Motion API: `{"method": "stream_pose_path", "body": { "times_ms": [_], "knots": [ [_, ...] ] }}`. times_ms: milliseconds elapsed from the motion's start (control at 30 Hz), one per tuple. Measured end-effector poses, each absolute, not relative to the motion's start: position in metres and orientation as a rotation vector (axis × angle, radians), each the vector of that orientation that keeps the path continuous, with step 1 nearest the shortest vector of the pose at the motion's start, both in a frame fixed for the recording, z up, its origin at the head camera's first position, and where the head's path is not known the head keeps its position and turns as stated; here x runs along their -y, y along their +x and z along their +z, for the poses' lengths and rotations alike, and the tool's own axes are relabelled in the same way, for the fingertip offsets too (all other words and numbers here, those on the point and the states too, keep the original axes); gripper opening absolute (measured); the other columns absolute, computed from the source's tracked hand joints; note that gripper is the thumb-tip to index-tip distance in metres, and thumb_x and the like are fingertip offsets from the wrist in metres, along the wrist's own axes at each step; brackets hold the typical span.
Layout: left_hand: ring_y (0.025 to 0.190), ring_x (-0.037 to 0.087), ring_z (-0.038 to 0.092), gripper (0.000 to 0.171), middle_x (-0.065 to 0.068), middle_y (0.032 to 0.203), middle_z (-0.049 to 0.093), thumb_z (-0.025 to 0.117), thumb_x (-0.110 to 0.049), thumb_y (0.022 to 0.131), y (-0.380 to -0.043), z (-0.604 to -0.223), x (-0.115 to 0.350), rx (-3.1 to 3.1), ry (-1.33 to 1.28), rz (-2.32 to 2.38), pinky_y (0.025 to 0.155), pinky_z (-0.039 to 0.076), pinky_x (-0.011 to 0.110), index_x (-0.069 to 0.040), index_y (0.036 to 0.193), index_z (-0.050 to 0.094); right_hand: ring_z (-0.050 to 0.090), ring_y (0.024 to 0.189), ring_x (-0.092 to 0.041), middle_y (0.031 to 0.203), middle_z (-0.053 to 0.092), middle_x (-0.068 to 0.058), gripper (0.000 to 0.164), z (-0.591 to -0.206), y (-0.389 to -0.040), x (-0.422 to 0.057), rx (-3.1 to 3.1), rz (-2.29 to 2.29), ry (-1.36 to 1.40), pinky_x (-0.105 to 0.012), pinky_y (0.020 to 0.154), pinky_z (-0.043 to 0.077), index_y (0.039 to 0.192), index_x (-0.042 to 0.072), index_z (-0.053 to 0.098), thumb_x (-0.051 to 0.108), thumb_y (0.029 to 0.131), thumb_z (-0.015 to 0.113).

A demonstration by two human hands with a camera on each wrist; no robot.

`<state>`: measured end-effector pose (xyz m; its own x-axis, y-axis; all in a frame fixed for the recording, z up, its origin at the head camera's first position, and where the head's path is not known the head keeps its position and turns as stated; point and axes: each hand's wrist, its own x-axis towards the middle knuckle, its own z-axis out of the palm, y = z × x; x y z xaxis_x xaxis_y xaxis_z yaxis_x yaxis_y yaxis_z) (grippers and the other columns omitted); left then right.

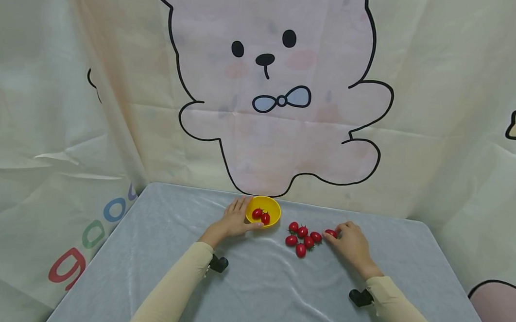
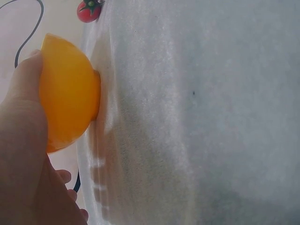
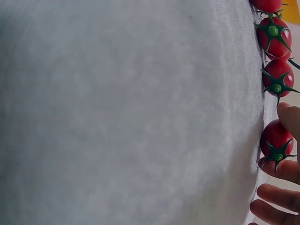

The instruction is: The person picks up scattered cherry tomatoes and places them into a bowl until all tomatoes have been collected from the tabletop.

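A small yellow bowl (image 1: 275, 204) stands near the table's far edge with two cherry tomatoes (image 1: 257, 213) in it. My left hand (image 1: 236, 220) rests against the bowl's left side, fingers extended and thumb along the near rim. The left wrist view shows the thumb touching the bowl (image 2: 68, 93); part of that hand is cut off. To the right of the bowl, several red cherry tomatoes (image 1: 308, 242) lie in a loose cluster. My right hand (image 1: 353, 244) pinches one cherry tomato (image 3: 276, 138) between thumb and index finger at the cluster's right end, low at the tabletop.
A grey cloth (image 1: 251, 297) covers the table, slightly wrinkled at the front. Behind it hangs a pale curtain (image 1: 414, 179) printed with a bear. Green-stemmed cherry tomatoes (image 3: 277, 77) sit close beside the right fingertips. Black wrist mounts (image 1: 360, 297) protrude beneath the sleeves.
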<state>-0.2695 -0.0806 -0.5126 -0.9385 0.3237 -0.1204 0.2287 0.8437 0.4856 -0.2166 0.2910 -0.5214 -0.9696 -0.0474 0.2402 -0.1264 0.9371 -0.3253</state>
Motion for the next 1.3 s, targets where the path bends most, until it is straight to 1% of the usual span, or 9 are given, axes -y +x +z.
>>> {"method": "stream_pose_path", "body": {
  "times_ms": [167, 267, 500, 833, 1033, 1300],
  "knots": [
    [0.153, 0.043, 0.012, 0.102, 0.015, 0.167, 0.011, 0.057, -0.070, 0.086, -0.268, -0.509, 0.080, -2.823, 0.427, 0.725, 0.122, 0.015, 0.062, -0.018, 0.160, 0.010, 0.061, 0.087, -0.033, 0.097, 0.066, -0.020, 0.040, -0.522, -0.216, -0.291, 2.858, 0.487, 0.133, -0.050, 0.074, 0.052, 0.079, 0.003, 0.069, 0.042, 0.083, 0.077],
    [0.153, 0.043, 0.012, 0.102, 0.016, 0.167, 0.012, 0.057, -0.070, 0.086, -0.267, -0.509, 0.080, -2.826, 0.424, 0.718, 0.122, 0.015, 0.062, -0.018, 0.160, 0.010, 0.061, 0.087, -0.033, 0.097, 0.066, -0.020, 0.040, -0.522, -0.216, -0.290, 2.857, 0.489, 0.135, -0.050, 0.074, 0.053, 0.079, 0.003, 0.069, 0.042, 0.082, 0.077],
    [0.154, 0.041, 0.010, 0.103, 0.013, 0.168, 0.010, 0.056, -0.071, 0.086, -0.267, -0.510, 0.080, -2.811, 0.412, 0.713, 0.123, 0.014, 0.061, -0.019, 0.160, 0.008, 0.061, 0.089, -0.035, 0.100, 0.067, -0.021, 0.042, -0.522, -0.217, -0.290, 2.858, 0.506, 0.134, -0.051, 0.076, 0.053, 0.083, 0.002, 0.070, 0.043, 0.082, 0.077],
    [0.154, 0.041, 0.009, 0.102, 0.014, 0.168, 0.009, 0.056, -0.070, 0.087, -0.267, -0.510, 0.080, -2.817, 0.423, 0.720, 0.123, 0.013, 0.061, -0.018, 0.160, 0.008, 0.061, 0.088, -0.036, 0.102, 0.066, -0.023, 0.039, -0.513, -0.222, -0.292, 2.849, 0.477, 0.160, -0.049, 0.072, 0.053, 0.086, 0.000, 0.070, 0.039, 0.083, 0.076],
    [0.154, 0.042, 0.010, 0.102, 0.015, 0.168, 0.009, 0.056, -0.070, 0.086, -0.266, -0.509, 0.080, -2.821, 0.425, 0.719, 0.123, 0.014, 0.062, -0.019, 0.160, 0.009, 0.062, 0.093, -0.040, 0.105, 0.066, -0.024, 0.040, -0.504, -0.226, -0.293, 2.840, 0.486, 0.172, -0.053, 0.075, 0.053, 0.088, -0.001, 0.071, 0.040, 0.085, 0.075],
    [0.153, 0.042, 0.010, 0.102, 0.014, 0.168, 0.009, 0.057, -0.070, 0.086, -0.268, -0.510, 0.080, -2.820, 0.423, 0.724, 0.123, 0.013, 0.061, -0.019, 0.160, 0.009, 0.062, 0.094, -0.038, 0.105, 0.067, -0.023, 0.041, -0.498, -0.230, -0.294, 2.835, 0.493, 0.163, -0.052, 0.075, 0.053, 0.089, 0.000, 0.072, 0.040, 0.085, 0.076]
  ]
}}
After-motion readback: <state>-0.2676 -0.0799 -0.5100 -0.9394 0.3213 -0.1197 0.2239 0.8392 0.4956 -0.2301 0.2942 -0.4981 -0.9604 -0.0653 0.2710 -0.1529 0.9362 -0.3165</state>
